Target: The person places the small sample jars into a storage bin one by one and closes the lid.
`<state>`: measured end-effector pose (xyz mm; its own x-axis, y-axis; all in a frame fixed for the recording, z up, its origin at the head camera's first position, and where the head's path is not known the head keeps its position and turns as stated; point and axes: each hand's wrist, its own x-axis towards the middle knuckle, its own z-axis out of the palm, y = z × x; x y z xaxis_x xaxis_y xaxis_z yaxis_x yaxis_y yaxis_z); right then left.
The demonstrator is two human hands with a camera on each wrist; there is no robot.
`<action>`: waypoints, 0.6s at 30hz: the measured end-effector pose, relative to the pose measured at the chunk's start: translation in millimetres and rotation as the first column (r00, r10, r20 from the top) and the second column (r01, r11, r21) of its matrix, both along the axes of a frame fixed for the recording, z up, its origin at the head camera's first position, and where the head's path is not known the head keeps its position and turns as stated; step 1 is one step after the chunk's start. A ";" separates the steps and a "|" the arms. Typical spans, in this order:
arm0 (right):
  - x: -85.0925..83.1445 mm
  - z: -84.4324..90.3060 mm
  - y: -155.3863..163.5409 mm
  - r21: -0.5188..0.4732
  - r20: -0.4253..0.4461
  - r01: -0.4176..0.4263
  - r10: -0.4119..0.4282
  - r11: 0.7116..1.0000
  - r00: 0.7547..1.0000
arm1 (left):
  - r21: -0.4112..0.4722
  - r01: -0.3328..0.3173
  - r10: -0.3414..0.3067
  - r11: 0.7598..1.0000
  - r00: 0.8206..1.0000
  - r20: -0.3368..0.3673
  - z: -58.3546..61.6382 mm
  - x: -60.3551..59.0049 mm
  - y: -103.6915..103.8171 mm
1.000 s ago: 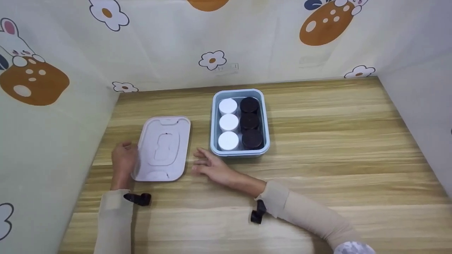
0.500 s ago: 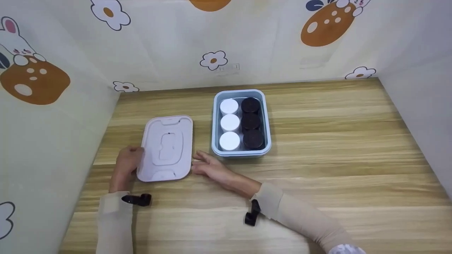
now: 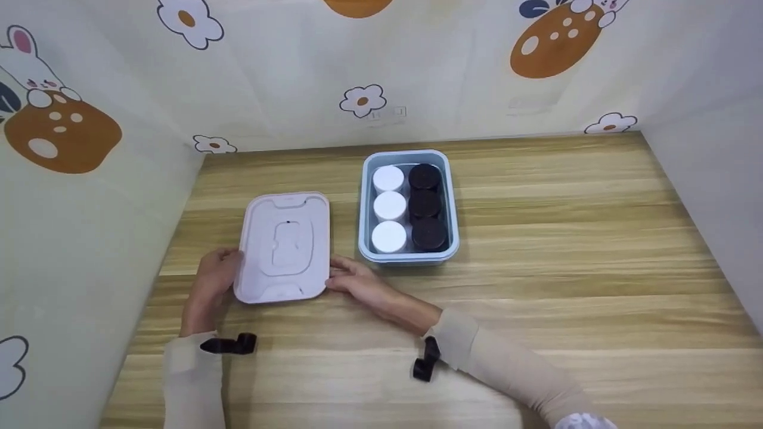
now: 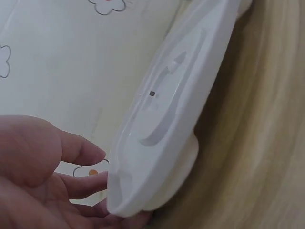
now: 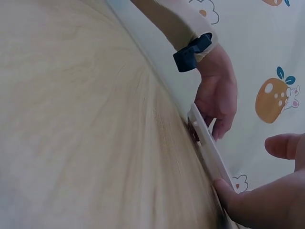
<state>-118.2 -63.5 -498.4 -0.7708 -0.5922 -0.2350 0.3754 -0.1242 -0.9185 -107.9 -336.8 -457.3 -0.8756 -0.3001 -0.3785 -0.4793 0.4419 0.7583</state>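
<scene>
A pale pinkish-white plastic lid with moulded grooves lies left of centre in the head view. My left hand is at its left edge; in the left wrist view the fingers curl under the rim and the thumb stays just above. At the lid's right edge is my right hand. Its fingers touch the rim in the right wrist view, while the thumb is raised away from it. To the right stands a light-blue plastic box holding white-capped and black-capped containers in two rows.
The wood-grain tabletop extends right of the box and in front of it. A patterned cloth wall closes off the back and left, and a plain pale wall the right. Each wrist carries a black camera mount.
Over the last second the lid has shifted slightly right and away. My left hand has moved right onto its rim; the right hand's fingertips have come against the opposite edge. The box stays put.
</scene>
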 end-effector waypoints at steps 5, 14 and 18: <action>-0.2 0.5 0.7 0.026 0.015 0.035 -0.035 0.999 0.999 | 0.051 0.019 -0.017 0.999 0.999 -0.042 9.7 3.2 2.0; 0.2 10.8 3.2 0.141 -0.079 0.072 -0.061 0.987 0.995 | 0.099 0.024 -0.017 0.995 0.997 -0.069 38.7 6.2 12.2; 2.7 27.8 5.4 0.237 -0.197 0.086 -0.039 0.968 0.980 | 0.074 0.009 -0.002 0.997 0.996 -0.093 49.3 9.0 19.8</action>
